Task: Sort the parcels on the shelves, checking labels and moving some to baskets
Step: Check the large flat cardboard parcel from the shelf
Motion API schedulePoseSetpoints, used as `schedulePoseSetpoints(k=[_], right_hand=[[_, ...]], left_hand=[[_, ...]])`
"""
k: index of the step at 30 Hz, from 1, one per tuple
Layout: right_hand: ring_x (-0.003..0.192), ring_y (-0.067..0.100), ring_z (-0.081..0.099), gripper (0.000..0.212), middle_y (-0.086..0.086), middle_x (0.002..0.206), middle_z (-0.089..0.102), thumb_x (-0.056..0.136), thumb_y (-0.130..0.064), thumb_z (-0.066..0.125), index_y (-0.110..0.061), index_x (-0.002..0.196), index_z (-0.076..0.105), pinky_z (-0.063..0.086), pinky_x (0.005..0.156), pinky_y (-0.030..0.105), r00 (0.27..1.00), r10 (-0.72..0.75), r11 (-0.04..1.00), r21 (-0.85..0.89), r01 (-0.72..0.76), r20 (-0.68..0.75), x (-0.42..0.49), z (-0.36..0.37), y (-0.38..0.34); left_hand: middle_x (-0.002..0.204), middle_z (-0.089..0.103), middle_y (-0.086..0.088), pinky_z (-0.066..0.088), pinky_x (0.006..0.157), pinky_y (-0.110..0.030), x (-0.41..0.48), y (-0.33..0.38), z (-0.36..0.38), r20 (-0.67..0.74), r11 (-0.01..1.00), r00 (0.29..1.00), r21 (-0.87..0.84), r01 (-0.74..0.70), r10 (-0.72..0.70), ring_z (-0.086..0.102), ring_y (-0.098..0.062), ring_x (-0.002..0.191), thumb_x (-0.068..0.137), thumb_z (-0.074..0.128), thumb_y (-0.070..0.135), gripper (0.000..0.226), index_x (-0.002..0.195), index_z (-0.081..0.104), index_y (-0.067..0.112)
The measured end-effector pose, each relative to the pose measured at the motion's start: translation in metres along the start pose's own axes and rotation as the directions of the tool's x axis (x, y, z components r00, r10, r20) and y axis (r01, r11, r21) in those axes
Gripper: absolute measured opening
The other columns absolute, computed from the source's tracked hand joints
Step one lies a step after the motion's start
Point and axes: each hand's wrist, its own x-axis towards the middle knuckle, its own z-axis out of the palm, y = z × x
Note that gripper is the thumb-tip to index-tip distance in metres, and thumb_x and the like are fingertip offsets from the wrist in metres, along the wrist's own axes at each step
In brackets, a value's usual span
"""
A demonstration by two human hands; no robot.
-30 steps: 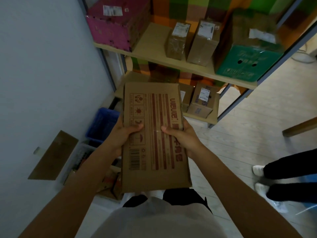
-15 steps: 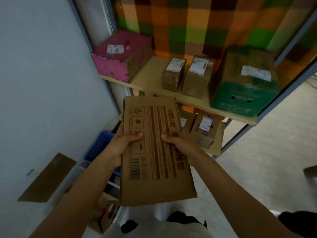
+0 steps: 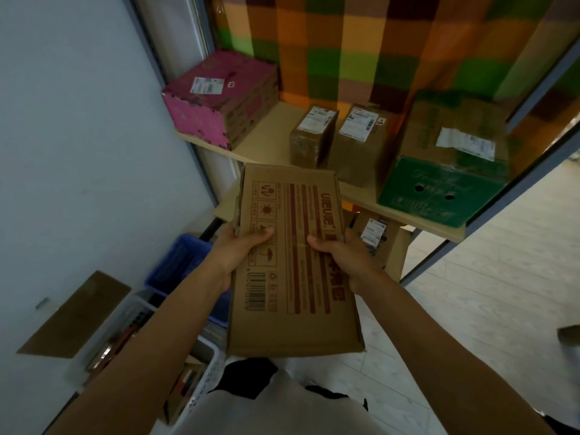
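- Within the last 1 second, the flat brown parcel (image 3: 295,262) has been raised from in front of the lower shelf (image 3: 226,209) towards the upper shelf (image 3: 266,136). Its far edge is now seen across that shelf's front lip.
- The grip is unchanged. The parcel is clamped at its 2 long sides by the left hand (image 3: 233,255) and the right hand (image 3: 342,259), with each thumb pressed on the printed top face and the fingers hidden beneath.
- Only printing and a barcode are shown on this face, and no shipping label is seen. Shelving is judged more likely than a basket drop.
- 4 labelled parcels are carried on the upper shelf: a pink box (image 3: 219,98), 2 small brown parcels (image 3: 310,136) side by side, and a green-fronted box (image 3: 439,171).
- A blue basket (image 3: 179,265) is seen below left, but its contents cannot be told.
- Blurred cardboard items are held in a nearer white basket (image 3: 205,368).
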Motion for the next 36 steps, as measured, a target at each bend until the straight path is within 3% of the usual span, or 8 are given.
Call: schedulePoseSetpoints(k=[9,14,17,20,23,27,32,36], right_hand=[[0.108,0.022,0.069,0.051,0.005,0.12,0.07,0.084,-0.032,0.076,-0.023,0.131,0.057,0.056,0.092,0.042,0.998,0.025,0.999,0.036,-0.027,0.064,0.007,0.0,-0.019],[0.123,0.022,0.061,0.103,-0.002,0.134,0.064,0.056,-0.076,0.08,-0.032,0.144,0.048,0.048,0.105,0.048,0.993,0.036,0.998,-0.054,-0.03,0.116,-0.002,-0.004,-0.015],[0.103,0.011,0.069,0.063,-0.004,0.115,0.072,0.067,-0.055,0.08,-0.031,0.122,0.063,0.054,0.084,0.027,0.986,0.034,0.984,-0.181,-0.004,0.165,-0.011,-0.006,-0.008],[0.089,0.008,0.071,0.034,-0.001,0.109,0.074,0.082,-0.033,0.077,-0.028,0.114,0.067,0.053,0.065,0.017,0.993,0.032,0.988,-0.155,-0.014,0.115,-0.011,-0.015,-0.007],[0.092,0.015,0.072,0.056,0.004,0.113,0.073,0.073,-0.04,0.08,-0.021,0.124,0.065,0.054,0.059,0.021,0.997,0.06,0.997,-0.058,-0.057,0.056,-0.01,-0.022,-0.008],[0.105,0.022,0.069,0.075,0.004,0.118,0.072,0.062,-0.045,0.084,-0.02,0.13,0.063,0.056,0.081,0.034,0.998,0.053,0.999,-0.014,-0.053,0.023,-0.008,-0.02,-0.004],[0.11,0.02,0.066,0.074,0.001,0.12,0.071,0.064,-0.07,0.071,-0.029,0.126,0.065,0.05,0.101,0.045,0.999,0.01,0.996,-0.084,-0.006,0.047,-0.015,-0.011,-0.009],[0.112,0.01,0.06,0.082,-0.008,0.126,0.062,0.071,-0.086,0.044,-0.035,0.135,0.05,0.047,0.095,0.035,0.991,-0.084,0.996,0.04,0.08,0.104,-0.026,-0.021,-0.001]], left_hand=[[0.106,0.075,-0.007,0.058,0.068,-0.03,0.002,0.005,-0.004,0.007,0.992,0.999,0.122,0.03,-0.031,0.074,-0.019,0.091,0.094,0.064,0.031,0.036,0.127,0.059,0.019],[0.109,0.075,-0.008,0.057,0.075,-0.034,0.001,0.008,-0.011,-0.047,0.999,0.998,0.024,0.031,-0.03,0.073,-0.021,0.095,0.096,0.061,0.031,0.03,0.124,0.063,0.019],[0.111,0.074,-0.009,0.058,0.078,-0.035,0.001,0.009,-0.006,-0.042,0.997,0.999,0.081,0.008,-0.004,0.073,-0.021,0.096,0.095,0.062,0.033,0.032,0.124,0.063,0.018],[0.117,0.072,-0.005,0.056,0.093,-0.046,-0.002,0.014,-0.005,-0.034,0.993,0.999,0.113,0.022,-0.018,0.071,-0.024,0.104,0.076,0.077,0.056,0.078,0.141,0.05,0.022],[0.124,0.068,-0.012,0.049,0.102,-0.053,-0.007,0.012,-0.01,0.028,0.999,1.0,0.029,0.013,-0.014,0.065,-0.029,0.115,0.058,0.081,0.071,0.112,0.148,0.04,0.018],[0.125,0.067,0.001,0.048,0.104,-0.046,-0.02,0.006,-0.005,0.132,0.976,0.99,0.216,0.018,-0.048,0.062,-0.018,0.118,0.061,0.075,0.076,0.093,0.138,0.05,0.031],[0.108,0.068,0.008,0.051,0.085,-0.026,-0.019,0.004,-0.005,0.029,0.964,0.999,0.266,0.017,-0.026,0.066,-0.012,0.099,0.088,0.07,0.033,0.032,0.116,0.055,0.034],[0.113,0.072,-0.005,0.055,0.08,-0.032,-0.014,0.016,-0.026,-0.022,0.978,0.996,0.189,0.084,-0.081,0.07,-0.022,0.101,0.088,0.068,0.038,0.048,0.132,0.057,0.022]])
